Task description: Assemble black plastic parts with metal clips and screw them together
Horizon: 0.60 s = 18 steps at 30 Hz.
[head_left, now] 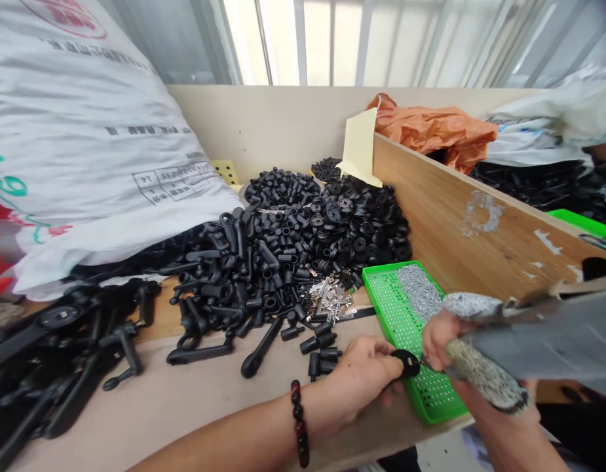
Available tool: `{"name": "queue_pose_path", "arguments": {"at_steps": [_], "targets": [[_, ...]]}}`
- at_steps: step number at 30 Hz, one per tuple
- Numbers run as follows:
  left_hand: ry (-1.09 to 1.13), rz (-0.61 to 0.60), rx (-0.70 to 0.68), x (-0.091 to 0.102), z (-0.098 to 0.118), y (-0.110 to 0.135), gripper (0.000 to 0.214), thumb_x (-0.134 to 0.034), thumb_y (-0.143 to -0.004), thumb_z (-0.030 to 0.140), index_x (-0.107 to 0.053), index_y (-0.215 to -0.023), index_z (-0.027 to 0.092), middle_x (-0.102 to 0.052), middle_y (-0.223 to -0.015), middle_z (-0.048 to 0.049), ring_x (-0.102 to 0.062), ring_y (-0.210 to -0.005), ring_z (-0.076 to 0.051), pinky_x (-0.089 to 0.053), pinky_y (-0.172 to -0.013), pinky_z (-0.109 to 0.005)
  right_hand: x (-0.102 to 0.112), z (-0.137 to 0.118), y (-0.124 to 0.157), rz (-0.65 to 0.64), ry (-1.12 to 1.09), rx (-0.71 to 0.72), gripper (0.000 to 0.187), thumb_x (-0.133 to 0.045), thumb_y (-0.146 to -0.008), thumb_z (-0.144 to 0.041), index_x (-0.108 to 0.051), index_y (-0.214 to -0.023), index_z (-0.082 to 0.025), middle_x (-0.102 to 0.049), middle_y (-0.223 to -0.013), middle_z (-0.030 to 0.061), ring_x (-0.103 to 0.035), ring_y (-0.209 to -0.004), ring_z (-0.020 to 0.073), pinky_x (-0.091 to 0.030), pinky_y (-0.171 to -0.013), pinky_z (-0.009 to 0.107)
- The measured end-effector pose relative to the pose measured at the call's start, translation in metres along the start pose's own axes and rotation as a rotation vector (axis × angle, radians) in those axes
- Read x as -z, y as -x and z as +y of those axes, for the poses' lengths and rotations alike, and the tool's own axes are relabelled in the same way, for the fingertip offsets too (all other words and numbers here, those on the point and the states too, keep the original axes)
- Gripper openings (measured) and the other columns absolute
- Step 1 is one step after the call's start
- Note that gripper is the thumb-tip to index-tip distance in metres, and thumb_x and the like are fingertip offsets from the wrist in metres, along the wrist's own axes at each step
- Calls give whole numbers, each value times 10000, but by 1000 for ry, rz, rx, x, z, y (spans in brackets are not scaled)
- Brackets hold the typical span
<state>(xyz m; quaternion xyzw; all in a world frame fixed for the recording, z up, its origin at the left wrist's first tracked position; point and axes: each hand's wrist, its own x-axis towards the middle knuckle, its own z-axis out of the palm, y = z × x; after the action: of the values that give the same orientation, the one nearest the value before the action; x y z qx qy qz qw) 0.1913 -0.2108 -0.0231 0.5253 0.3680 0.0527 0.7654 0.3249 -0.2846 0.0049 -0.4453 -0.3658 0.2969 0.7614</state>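
Pinched between the thumb and fingertips of the left hand [361,380] is a small black disc [407,362], round and matte like moulded plastic, held over the near edge of the green tray [387,295]. The right hand [437,341] has its grip closed round the speckled, rough-wrapped handle of a grey tool [484,380], whose body is blurred; its tip meets the disc just above the tray's near edge. A bracelet [300,423] of dark glossy beads circles the left wrist.

The tray is bright plastic, shallow and perforated with fine holes, and lies on the pale wooden counter [185,393]. A heap of tiny grey screws [420,292] fills its far corner. Just left of the tray lie shiny silver metal clips [329,298]. Behind the tray is a mound of black ribbed wheels [361,229], and farther left of it short black cylinders [278,190] and long curved black handles [209,288]. A raw plywood board [454,223] rises along the tray's right side, and a white woven sack [86,131] slumps well to the left.
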Motion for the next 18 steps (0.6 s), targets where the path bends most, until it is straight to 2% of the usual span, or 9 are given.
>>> {"name": "queue_pose_path", "arguments": {"at_steps": [4,7,9,13,18], "targets": [[4,-53,-5,1,0,-1,141,-564,-690,206,-602,-792,115,-575,-639,-1,-488,-531,-86,-348,-410,-177,-5,-19,2,-57,78,108,527,-538,-741,-722,-541,-594,-215,-429,-514,-12,-408,-444,135,-337,-428,286],[31,-88,-15,2,-2,-1,185,-617,-658,201,-617,-817,105,-578,-651,2,-484,-545,-78,-372,-440,-172,-3,-24,8,-53,156,153,544,-461,-800,-703,-570,-571,-222,-442,-490,-18,-435,-421,128,-337,-402,275],[45,-106,-20,4,-4,-1,217,-639,-637,209,-626,-825,103,-577,-657,3,-483,-547,-77,-377,-448,-173,1,-18,15,-24,182,79,533,-484,-787,-682,-572,-539,-218,-466,-461,-7,-456,-394,144,-329,-370,283],[11,-121,-24,8,-7,-2,262,-661,-639,283,-639,-831,107,-580,-661,0,-462,-517,-75,-343,-413,-175,11,0,31,20,250,-80,616,-455,-721,-766,-559,-493,-204,-481,-441,38,-450,-412,178,-336,-382,305],[-5,-121,-30,9,-8,-2,286,-659,-651,321,-632,-848,115,-589,-662,9,-441,-483,-60,-318,-400,-171,17,10,37,39,255,-132,669,-452,-659,-837,-566,-485,-201,-475,-462,51,-467,-516,205,-355,-423,306]]}}
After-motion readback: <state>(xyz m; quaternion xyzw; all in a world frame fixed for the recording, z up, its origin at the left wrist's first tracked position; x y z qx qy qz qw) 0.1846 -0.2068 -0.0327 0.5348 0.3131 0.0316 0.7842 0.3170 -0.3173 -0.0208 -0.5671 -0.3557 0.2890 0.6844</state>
